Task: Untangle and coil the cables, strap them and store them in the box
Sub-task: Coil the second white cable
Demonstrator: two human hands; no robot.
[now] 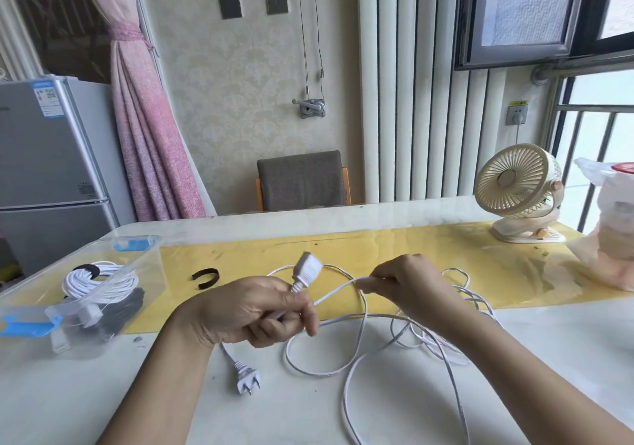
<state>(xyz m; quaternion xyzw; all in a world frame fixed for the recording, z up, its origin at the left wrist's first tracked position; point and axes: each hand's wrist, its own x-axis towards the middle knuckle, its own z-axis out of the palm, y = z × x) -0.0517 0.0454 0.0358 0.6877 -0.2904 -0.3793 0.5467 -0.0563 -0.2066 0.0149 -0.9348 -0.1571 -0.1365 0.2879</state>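
Observation:
A long white cable (pixel 360 352) lies in loose tangled loops on the table in front of me. My left hand (pixel 254 310) grips it just below its white socket end (pixel 308 269), which sticks up above my fingers. The two-pin plug (pixel 247 377) hangs below that hand onto the table. My right hand (pixel 404 283) pinches a strand of the same cable a short way to the right. A black strap (pixel 206 278) lies curled on the yellow mat. The clear plastic box (pixel 103 293) at the left holds a coiled, strapped white cable (pixel 99 281) and a dark one.
A cream desk fan (pixel 521 190) stands at the back right on the yellow mat (pixel 377 245). A plastic bag (pixel 610 225) sits at the right edge. A grey chair (pixel 302 180) is behind the table, a fridge (pixel 51 170) at the left.

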